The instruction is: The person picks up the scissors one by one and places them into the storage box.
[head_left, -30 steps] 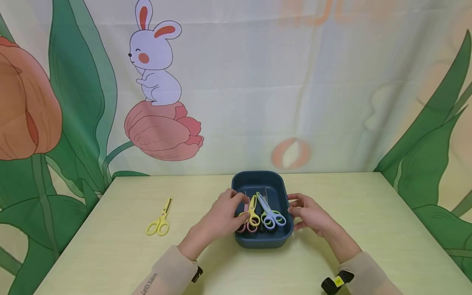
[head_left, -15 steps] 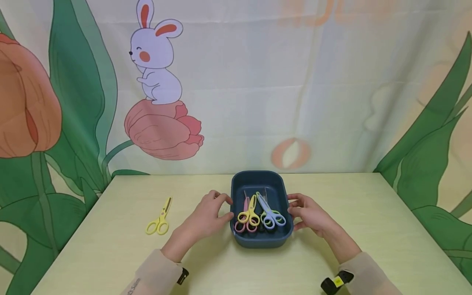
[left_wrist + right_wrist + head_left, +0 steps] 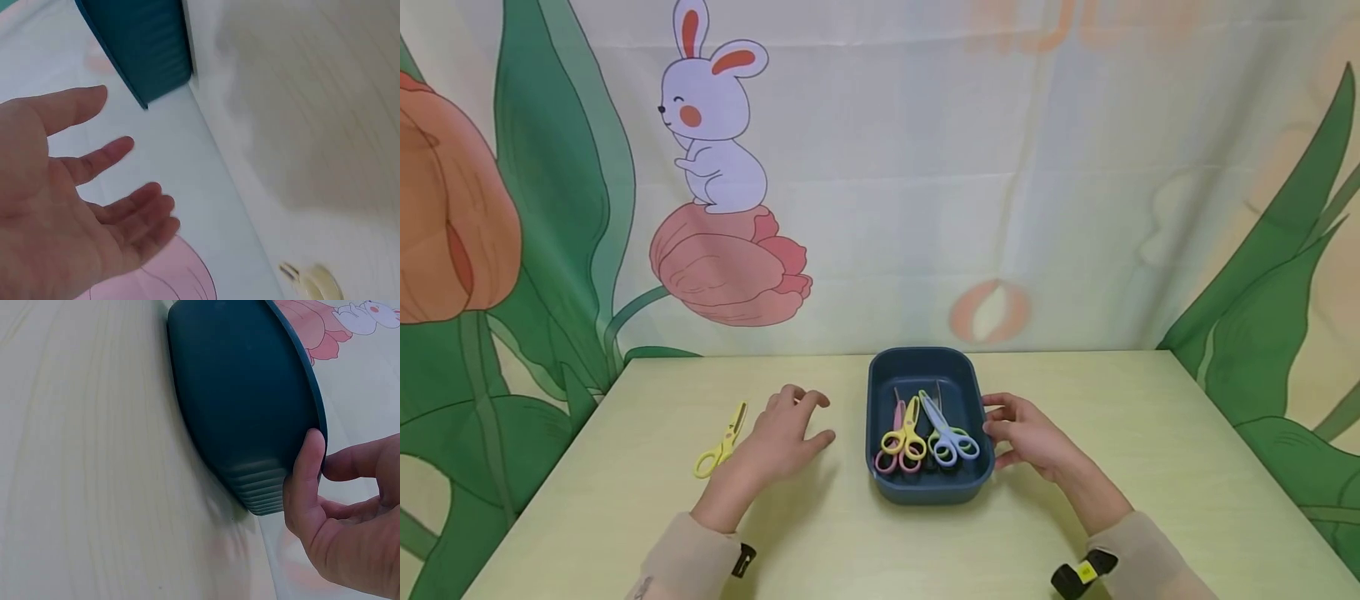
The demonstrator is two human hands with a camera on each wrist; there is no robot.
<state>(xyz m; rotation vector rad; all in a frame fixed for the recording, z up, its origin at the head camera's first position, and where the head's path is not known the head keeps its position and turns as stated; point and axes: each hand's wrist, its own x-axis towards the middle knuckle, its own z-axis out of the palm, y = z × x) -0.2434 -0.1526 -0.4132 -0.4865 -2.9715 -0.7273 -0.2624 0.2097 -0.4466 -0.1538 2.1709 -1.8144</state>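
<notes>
On the pale green bench (image 3: 1075, 400), a dark blue tray (image 3: 925, 492) sits near the middle with several pairs of scissors lying inside it: a yellow pair (image 3: 906, 433) over a pink pair (image 3: 897, 454), and a blue pair (image 3: 946, 432) over a green one. A loose yellow pair of scissors (image 3: 722, 442) lies flat on the bench, well left of the tray. The left hand (image 3: 782, 433) hovers between the two, fingers spread and relaxed, holding nothing; in the left wrist view its fingers (image 3: 103, 156) are open and straight, with the tray's corner (image 3: 150, 56) beyond them. The right hand (image 3: 1026, 433) rests against the tray's right side, its thumb (image 3: 306, 469) pressed on the outer wall just under the rim while the other fingers curl loosely near the edge.

The risk I judge greatest is at the loose scissors: they lie flat with little for fingertips to get under, so a hasty pinch could slide them toward the bench's left edge or swing the blades open. A grab at the blade end rather than the loops could also nick a finger. The tray looks light, so a nudge from either hand might shift it or jostle the stacked pairs inside
</notes>
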